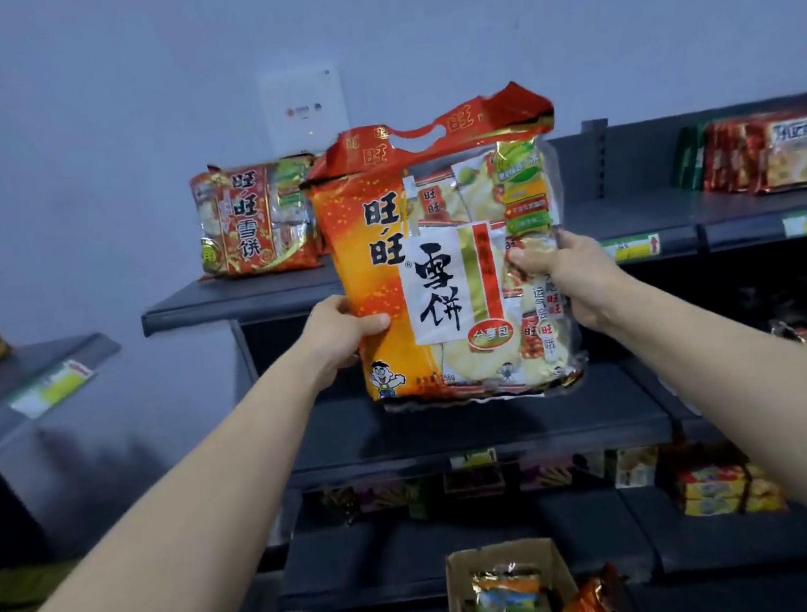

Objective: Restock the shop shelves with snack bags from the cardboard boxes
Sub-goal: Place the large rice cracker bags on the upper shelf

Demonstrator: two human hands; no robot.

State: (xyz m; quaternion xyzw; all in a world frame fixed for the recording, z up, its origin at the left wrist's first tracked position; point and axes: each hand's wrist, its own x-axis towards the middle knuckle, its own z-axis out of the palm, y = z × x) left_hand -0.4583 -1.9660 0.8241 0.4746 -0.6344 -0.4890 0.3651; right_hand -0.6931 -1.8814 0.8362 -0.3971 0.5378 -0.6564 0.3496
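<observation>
**Snack bag held upright in front of the top shelf**

A large orange-and-red snack bag (441,259) is held upright in the air by both hands, in front of the dark metal shelving. Its printed front is turned toward the camera, and a cut-out carry handle is seen along its top edge. A clear window on the right half shows individually wrapped crackers inside.

The bag's left edge is gripped by the left hand (338,335): the thumb is pressed flat across the front, and the fingers are wrapped behind, out of sight. The right edge is pinched by the right hand (568,277), with the thumb laid on the front face and the remaining fingers curled around the back. Both forearms are extended forward from the bottom corners of the view.

Behind the bag, a matching bag (257,220) is stood on the top shelf (234,298), to the left, near the wall. Further right on the same level, a row of red and yellow packets (774,155) is seen. Price labels are fixed to the shelf edges.

Below the held bag, the middle shelf (460,432) is shown bare at its centre. An open cardboard box (504,597) is placed at the bottom of the view, and more snack bags are seen inside it. A separate shelf unit (14,391) with another packet is located at the far left.
</observation>
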